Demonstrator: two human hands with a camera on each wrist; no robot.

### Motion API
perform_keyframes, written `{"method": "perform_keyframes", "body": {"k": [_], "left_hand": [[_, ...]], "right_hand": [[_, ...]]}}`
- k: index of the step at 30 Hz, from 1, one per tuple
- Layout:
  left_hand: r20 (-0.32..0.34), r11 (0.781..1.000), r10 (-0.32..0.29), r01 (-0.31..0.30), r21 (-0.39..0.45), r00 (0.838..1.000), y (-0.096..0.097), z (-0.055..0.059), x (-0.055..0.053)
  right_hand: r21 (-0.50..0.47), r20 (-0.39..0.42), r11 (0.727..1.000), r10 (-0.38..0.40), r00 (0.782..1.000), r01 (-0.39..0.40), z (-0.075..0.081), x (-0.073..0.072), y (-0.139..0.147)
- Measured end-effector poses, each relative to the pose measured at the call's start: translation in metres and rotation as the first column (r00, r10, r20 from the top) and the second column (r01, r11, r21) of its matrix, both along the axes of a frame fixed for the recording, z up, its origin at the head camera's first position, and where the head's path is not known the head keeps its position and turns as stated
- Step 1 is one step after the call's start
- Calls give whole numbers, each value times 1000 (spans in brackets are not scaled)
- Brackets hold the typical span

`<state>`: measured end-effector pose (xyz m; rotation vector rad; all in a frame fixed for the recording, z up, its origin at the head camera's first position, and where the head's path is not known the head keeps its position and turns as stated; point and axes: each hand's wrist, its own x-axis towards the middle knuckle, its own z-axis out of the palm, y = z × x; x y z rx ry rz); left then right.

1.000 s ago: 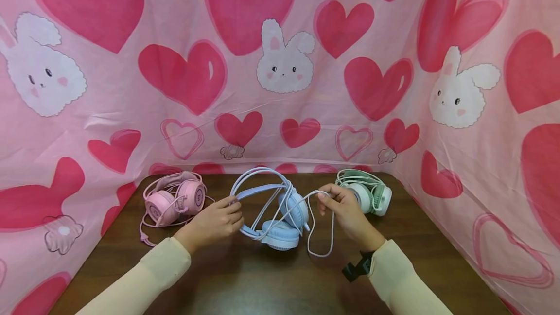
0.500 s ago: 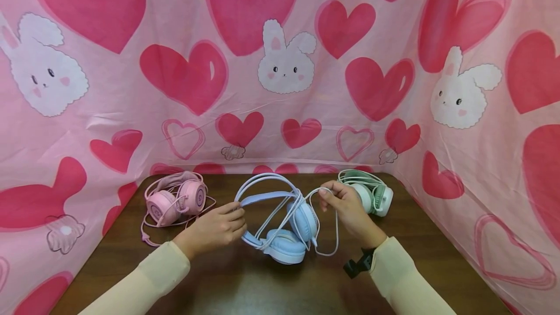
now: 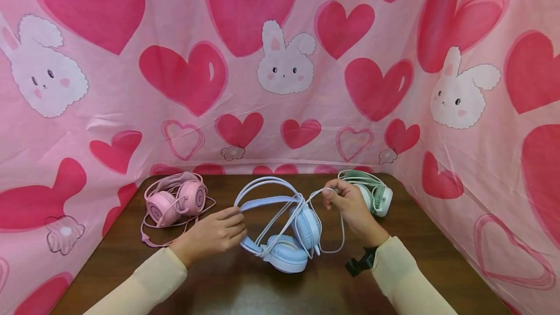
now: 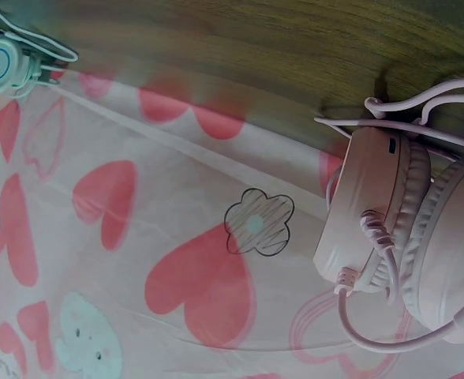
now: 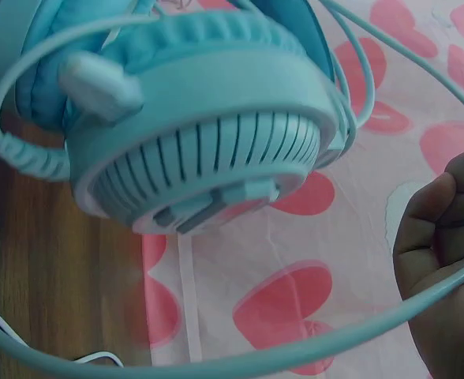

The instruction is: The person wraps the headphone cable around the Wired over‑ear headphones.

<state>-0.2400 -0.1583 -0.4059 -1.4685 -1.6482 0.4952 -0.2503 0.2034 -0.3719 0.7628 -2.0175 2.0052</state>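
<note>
Light-blue headphones [image 3: 286,255] are held up over the table in the head view, tilted, with a pale cable looped around the headband and ear cups. My left hand [image 3: 213,235] grips the left side of their headband. To the right, my right hand [image 3: 350,208] pinches the cable [image 3: 316,192], a loop of which hangs below it. The right wrist view shows a ribbed ear cup [image 5: 208,150] close up, and the cable [image 5: 334,341] running to my right hand [image 5: 453,253]. My left hand is outside the left wrist view.
Pink headphones [image 3: 177,201] with their cable lie on the left of the brown wooden table [image 3: 245,295]. Green and white headphones [image 3: 380,198] sit at the back right, partly behind my right hand. A pink heart-patterned cloth [image 3: 280,106] hangs around the back and sides.
The blue headphones have shifted right and lower, turning slightly, with my left hand still on the headband. My right hand has moved a little right with the cable.
</note>
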Motion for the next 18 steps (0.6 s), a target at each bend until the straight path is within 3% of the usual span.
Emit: {"method": "perform_keyframes", "body": {"k": [10,18], "left_hand": [[-20,999,-38,38,-4,999,0,3,7],[-36,1000,-20,20,-19,999,1,6,14]], "right_hand": [[2,9,1000,-26,1000,26,0,-4,2],[2,38,999,-47,998,47,-5,-6,5]]}}
